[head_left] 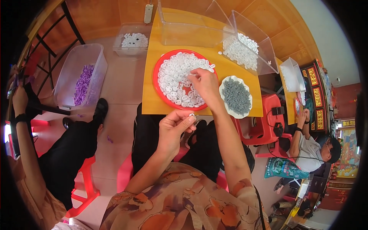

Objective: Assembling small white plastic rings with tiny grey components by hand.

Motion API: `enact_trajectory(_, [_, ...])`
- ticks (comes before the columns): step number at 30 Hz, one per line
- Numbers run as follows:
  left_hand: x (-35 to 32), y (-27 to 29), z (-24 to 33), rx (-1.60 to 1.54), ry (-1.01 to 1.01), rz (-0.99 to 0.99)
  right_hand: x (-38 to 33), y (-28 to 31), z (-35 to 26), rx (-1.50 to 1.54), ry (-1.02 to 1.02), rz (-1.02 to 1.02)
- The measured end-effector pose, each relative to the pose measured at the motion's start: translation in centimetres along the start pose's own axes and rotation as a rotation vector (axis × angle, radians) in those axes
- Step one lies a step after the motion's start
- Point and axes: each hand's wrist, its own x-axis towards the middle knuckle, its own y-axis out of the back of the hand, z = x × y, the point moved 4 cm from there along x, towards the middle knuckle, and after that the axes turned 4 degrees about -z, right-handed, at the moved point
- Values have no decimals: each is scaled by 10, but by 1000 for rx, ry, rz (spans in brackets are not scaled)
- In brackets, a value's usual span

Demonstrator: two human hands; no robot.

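Right hand point(205, 82) down in one round red plastic plate point(156, 74), fingertips pinched narrow among countless small white plastic rings point(174, 78). Left hand point(174, 128) near the yellow tabletop point(153, 103) edge, thumb and forefinger closed on one white ring point(191, 115). One scalloped white dish of grey metal pieces point(235, 96) just right of the plate.

Purple pieces in a clear bin point(78, 73) — red stool point(268, 122) beside the table.

Bright, even daylight fills the room (shadows stay soft); the fisheye bends edges, with black, slightly blurred corners.
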Motion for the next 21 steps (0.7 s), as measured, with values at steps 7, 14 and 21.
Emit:
enact_trajectory(7, [5, 5, 6, 29, -29, 15, 2, -12, 27, -18, -59, 23])
enact_trajectory(14, [14, 13, 5, 56, -12, 46, -36, 19, 15, 784, -369, -175])
enact_trajectory(21, [16, 9, 6, 79, -6, 62, -70, 35, 1, 936, -382, -195])
